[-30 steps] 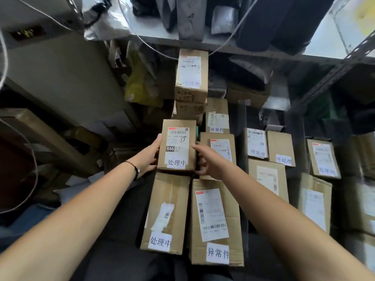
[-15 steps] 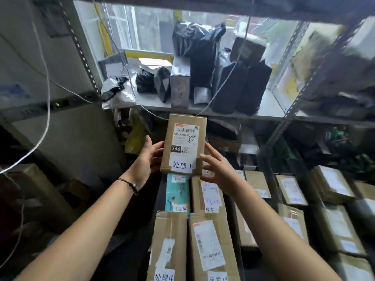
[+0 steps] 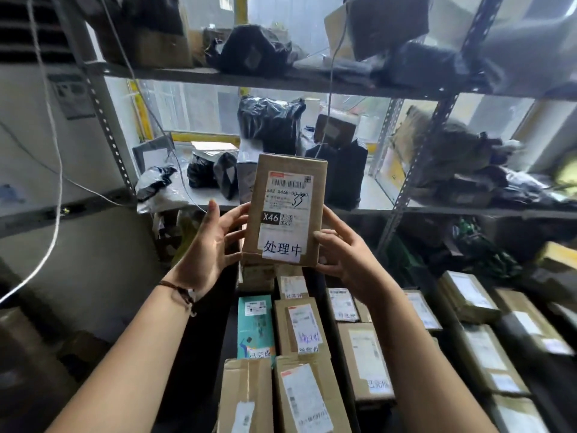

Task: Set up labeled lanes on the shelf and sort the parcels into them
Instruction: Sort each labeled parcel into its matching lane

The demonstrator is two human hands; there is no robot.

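Box (image 3: 285, 210): plain brown cardboard, standing upright, being held up in front of the middle shelf (image 3: 437, 210), above the parcels (image 3: 304, 329).
Writing: label showing a barcode, "X46" in white on black, a QR code, handwritten "33" – white sticker at the bottom reading "处理中".
Left hand (image 3: 207, 248): gripping the box's left side, fingers bent against it; cord bracelet (image 3: 179, 291) sitting on the wrist.
Right hand (image 3: 346, 257): gripping the right side, thumb lying along the front edge.
Parcels: cardboard boxes lying flat in rows, one teal box (image 3: 255, 326) among them – stickers blurring, mostly unreadable; the lowest ones running out of frame.
Bags (image 3: 270, 123): black crinkled plastic, sitting on the shelf, some partly hidden behind the box.
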